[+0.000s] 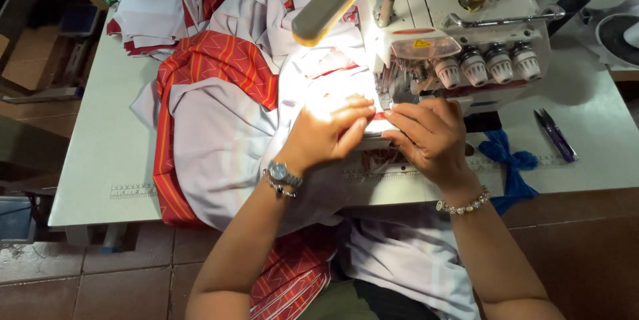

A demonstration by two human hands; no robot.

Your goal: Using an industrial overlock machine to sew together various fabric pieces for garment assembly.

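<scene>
Left hand [324, 135] and right hand [429, 135], fingers pressed flat, feed a white-and-red garment [219, 127] into the overlock machine [459, 27]; most of the cloth is unfed, heaped left

Soft matt cloth [219, 140], pale lilac with red patterned panels, fills the frame's middle. The sewing machine [466, 20] at upper right looks glossy plastic and metal; the counter [93, 154] is smooth and matt.

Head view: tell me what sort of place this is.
Most likely a garment sewing workshop. Both hands, left and right, press pale fabric against a white sewing machine under a bright lamp. More red and white cloth is piled on the table, with thread snips nearby.
</scene>
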